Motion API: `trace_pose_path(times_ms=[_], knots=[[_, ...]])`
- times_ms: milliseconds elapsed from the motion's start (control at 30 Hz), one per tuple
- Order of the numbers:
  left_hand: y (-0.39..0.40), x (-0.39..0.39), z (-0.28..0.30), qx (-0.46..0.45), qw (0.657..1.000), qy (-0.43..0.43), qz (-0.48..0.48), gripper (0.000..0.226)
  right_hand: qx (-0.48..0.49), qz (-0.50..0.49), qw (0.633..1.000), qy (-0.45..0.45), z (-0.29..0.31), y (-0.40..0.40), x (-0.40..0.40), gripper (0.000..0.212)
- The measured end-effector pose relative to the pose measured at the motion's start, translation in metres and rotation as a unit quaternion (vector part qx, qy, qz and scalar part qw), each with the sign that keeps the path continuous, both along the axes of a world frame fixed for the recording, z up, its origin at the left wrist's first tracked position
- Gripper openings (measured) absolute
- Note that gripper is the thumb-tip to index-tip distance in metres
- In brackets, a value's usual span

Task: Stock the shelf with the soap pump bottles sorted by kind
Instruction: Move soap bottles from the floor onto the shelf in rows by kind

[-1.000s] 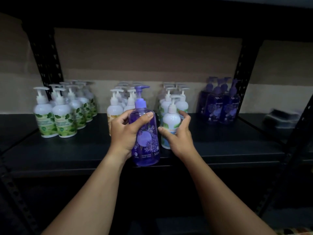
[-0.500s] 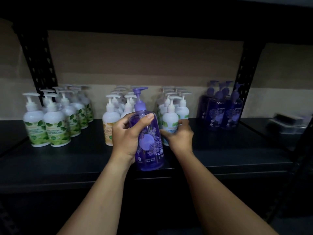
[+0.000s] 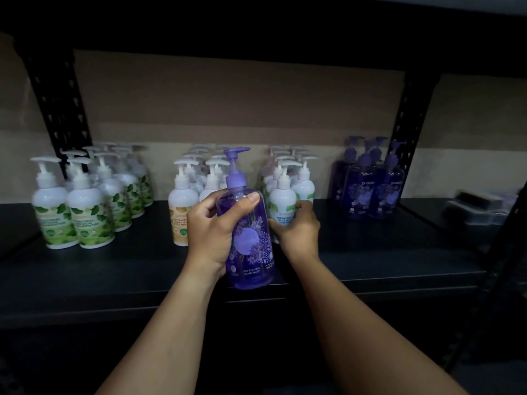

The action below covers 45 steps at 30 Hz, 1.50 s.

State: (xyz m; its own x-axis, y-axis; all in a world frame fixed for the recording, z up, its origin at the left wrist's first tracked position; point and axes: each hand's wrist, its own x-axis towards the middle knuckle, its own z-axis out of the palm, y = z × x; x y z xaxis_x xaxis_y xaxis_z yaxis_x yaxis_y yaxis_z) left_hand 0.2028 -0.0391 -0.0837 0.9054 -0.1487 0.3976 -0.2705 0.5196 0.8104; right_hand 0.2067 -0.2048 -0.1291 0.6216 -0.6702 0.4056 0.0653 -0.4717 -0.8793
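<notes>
My left hand (image 3: 212, 226) grips a purple pump bottle (image 3: 251, 240) upright above the front of the black shelf (image 3: 142, 269). My right hand (image 3: 296, 229) curls round the base of a white bottle with a blue-green label (image 3: 282, 201), the front one of its group. On the shelf stand groups by kind: white bottles with green leaf labels (image 3: 82, 206) at the left, white ones with yellow labels (image 3: 182, 206) in the middle, the blue-green labelled ones beside them, and dark purple bottles (image 3: 368, 189) at the right.
Black perforated uprights stand at the back left (image 3: 60, 109) and back right (image 3: 405, 132). A dark shelf board hangs overhead. A blurred flat dark object (image 3: 479, 206) lies on the neighbouring shelf at far right. Bare shelf lies in front of the purple group.
The view has shifted so the shelf sits lower and left in frame. My right hand has pushed the white blue-green bottle back toward its group. The purple bottle stays in my left hand.
</notes>
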Motion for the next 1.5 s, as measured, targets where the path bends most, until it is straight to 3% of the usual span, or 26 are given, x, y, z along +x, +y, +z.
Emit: trace_pose_path(times_ms=[100, 267, 367, 600, 700, 800, 867, 1133, 1267, 1400, 1500], knots=[[0.0, -0.002, 0.001, 0.003, 1.0, -0.006, 0.003, 0.039, 0.01, 0.011, 1.0, 0.005, 0.002, 0.001, -0.005, 0.057], [-0.004, -0.003, -0.001, -0.004, 1.0, -0.01, -0.005, 0.041, 0.016, 0.018, 0.999, 0.022, 0.004, 0.004, -0.015, 0.084], [-0.009, -0.006, 0.0, -0.002, 1.0, -0.012, -0.015, 0.042, -0.003, 0.015, 0.998, 0.058, 0.005, -0.001, -0.025, 0.09], [-0.04, -0.02, 0.006, 0.008, 0.999, -0.032, -0.021, 0.044, -0.05, -0.017, 0.984, 0.17, 0.007, -0.039, -0.067, 0.072], [-0.06, -0.027, 0.008, 0.029, 0.997, -0.073, -0.014, 0.043, -0.115, -0.052, 0.962, 0.243, 0.009, -0.061, -0.088, 0.068], [-0.079, -0.031, 0.004, 0.065, 0.991, -0.115, -0.021, 0.044, -0.251, -0.093, 0.903, 0.336, 0.006, -0.08, -0.108, 0.065], [-0.093, -0.034, 0.001, 0.085, 0.987, -0.129, -0.036, 0.048, -0.282, -0.078, 0.881, 0.371, 0.003, -0.093, -0.117, 0.07], [-0.131, -0.043, -0.011, 0.126, 0.98, -0.135, -0.08, 0.065, -0.267, -0.03, 0.849, 0.454, 0.002, -0.135, -0.135, 0.071], [-0.141, -0.044, -0.016, 0.131, 0.979, -0.14, -0.069, 0.062, -0.253, -0.042, 0.843, 0.473, 0.004, -0.153, -0.142, 0.072], [-0.156, -0.043, -0.021, 0.161, 0.973, -0.149, -0.066, 0.085, -0.239, -0.05, 0.838, 0.487, 0.006, -0.167, -0.145, 0.081], [-0.173, -0.041, -0.021, 0.186, 0.965, -0.163, -0.089, 0.085, -0.233, -0.05, 0.836, 0.494, 0.007, -0.174, -0.144, 0.085]])
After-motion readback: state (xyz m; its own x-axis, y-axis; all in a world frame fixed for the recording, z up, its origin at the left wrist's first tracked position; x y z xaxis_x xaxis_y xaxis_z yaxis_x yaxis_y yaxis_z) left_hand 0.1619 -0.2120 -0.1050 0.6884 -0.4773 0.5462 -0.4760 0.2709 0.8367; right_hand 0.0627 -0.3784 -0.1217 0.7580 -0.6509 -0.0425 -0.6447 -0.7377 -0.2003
